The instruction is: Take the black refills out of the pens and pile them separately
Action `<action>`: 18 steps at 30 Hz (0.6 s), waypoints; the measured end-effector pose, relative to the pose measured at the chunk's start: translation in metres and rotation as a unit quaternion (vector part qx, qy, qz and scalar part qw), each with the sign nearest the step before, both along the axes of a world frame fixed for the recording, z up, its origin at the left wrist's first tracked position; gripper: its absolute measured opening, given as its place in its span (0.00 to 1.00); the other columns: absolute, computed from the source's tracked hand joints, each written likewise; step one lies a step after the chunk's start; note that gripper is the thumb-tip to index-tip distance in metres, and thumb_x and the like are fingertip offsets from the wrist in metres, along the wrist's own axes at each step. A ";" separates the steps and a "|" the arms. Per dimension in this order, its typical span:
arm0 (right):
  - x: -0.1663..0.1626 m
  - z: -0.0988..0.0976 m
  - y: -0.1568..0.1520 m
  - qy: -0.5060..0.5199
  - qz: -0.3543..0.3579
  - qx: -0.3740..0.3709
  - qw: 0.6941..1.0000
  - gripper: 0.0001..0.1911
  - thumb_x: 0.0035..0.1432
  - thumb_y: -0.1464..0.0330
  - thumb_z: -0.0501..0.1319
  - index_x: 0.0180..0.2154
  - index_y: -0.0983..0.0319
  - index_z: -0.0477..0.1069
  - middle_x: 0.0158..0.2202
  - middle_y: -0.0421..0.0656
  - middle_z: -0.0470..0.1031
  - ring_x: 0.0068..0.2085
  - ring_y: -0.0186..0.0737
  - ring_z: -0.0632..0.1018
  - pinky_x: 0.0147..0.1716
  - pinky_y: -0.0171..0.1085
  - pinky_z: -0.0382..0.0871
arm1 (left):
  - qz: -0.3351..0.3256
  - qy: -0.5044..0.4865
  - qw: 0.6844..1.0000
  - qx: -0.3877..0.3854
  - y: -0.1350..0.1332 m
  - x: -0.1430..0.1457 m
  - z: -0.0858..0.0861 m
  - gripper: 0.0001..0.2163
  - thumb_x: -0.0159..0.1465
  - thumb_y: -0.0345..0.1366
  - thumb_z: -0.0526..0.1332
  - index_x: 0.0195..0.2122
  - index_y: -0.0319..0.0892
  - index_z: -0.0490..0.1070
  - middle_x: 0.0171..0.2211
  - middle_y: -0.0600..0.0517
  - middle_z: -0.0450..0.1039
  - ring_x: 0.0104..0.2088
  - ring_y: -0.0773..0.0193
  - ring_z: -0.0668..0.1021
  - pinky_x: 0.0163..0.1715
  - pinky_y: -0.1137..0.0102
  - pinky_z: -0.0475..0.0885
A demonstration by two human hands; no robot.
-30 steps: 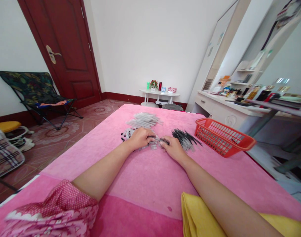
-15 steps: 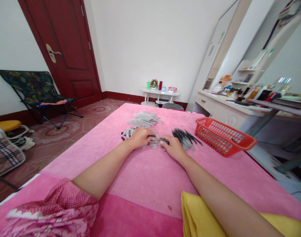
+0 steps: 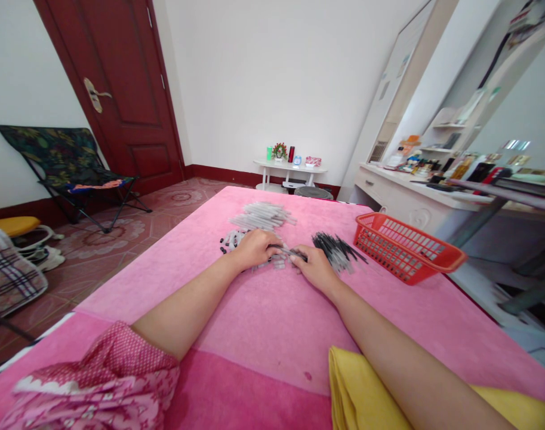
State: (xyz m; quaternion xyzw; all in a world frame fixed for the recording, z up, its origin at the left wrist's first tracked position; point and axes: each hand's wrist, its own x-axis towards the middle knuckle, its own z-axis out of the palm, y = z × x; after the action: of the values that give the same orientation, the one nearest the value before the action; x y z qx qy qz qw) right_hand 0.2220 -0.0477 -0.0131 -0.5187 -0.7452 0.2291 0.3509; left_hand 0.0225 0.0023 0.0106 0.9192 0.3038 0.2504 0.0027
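Observation:
My left hand is closed in a pinch on one end of a slim grey-and-black pen-like stick. From the other side, my right hand grips the same stick, its dark end showing by the thumb. Both hands meet just above the pink cloth. Under and beside my left hand lie small black and clear cap-like pieces, partly hidden by it. Beyond them is a pile of pale translucent tubes. Close to my right hand lies a heap of slim black-and-clear sticks.
An orange-red plastic basket stands at the right on the pink cloth. Folded yellow fabric lies beneath my right forearm. A dresser with bottles is farther right. A folding chair stands left, before the door.
Both hands keep their grip on the stick with almost no movement. The whole view has shifted very slightly.

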 end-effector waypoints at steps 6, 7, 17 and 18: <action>0.000 -0.001 0.001 -0.007 -0.003 0.003 1.000 0.07 0.55 0.69 0.55 0.33 0.61 0.71 0.25 0.38 0.73 0.24 0.33 0.73 0.26 0.31 0.66 | -0.003 -0.002 1.000 -0.003 0.001 0.000 -0.001 0.10 0.60 0.38 0.59 0.40 0.44 0.76 0.34 0.49 0.78 0.36 0.62 0.77 0.34 0.72 0.66; 0.001 -0.002 0.002 -0.006 -0.002 0.003 1.000 0.07 0.55 0.69 0.55 0.33 0.61 0.71 0.25 0.38 0.73 0.24 0.33 0.73 0.26 0.31 0.66 | -0.004 -0.004 1.000 -0.001 0.001 0.000 -0.001 0.10 0.60 0.38 0.59 0.40 0.44 0.76 0.34 0.49 0.78 0.35 0.62 0.77 0.33 0.72 0.66; 0.001 -0.004 0.003 -0.011 -0.003 0.006 1.000 0.07 0.55 0.68 0.55 0.33 0.61 0.71 0.25 0.38 0.73 0.24 0.33 0.73 0.26 0.31 0.65 | -0.005 -0.001 1.000 -0.008 -0.001 0.000 0.002 0.09 0.60 0.36 0.59 0.39 0.44 0.77 0.34 0.49 0.78 0.35 0.63 0.76 0.33 0.72 0.66; 0.001 -0.004 0.003 -0.009 -0.003 0.004 1.000 0.07 0.55 0.68 0.55 0.33 0.61 0.71 0.25 0.38 0.73 0.24 0.33 0.73 0.26 0.31 0.65 | -0.006 0.000 1.000 -0.008 -0.001 0.000 0.002 0.09 0.60 0.37 0.59 0.39 0.44 0.77 0.34 0.49 0.78 0.35 0.62 0.76 0.33 0.72 0.66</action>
State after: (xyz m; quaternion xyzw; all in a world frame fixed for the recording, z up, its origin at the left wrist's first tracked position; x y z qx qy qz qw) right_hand 0.2229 -0.0444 -0.0174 -0.5212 -0.7481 0.2201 0.3469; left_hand 0.0223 0.0009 0.0121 0.9211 0.3000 0.2480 0.0116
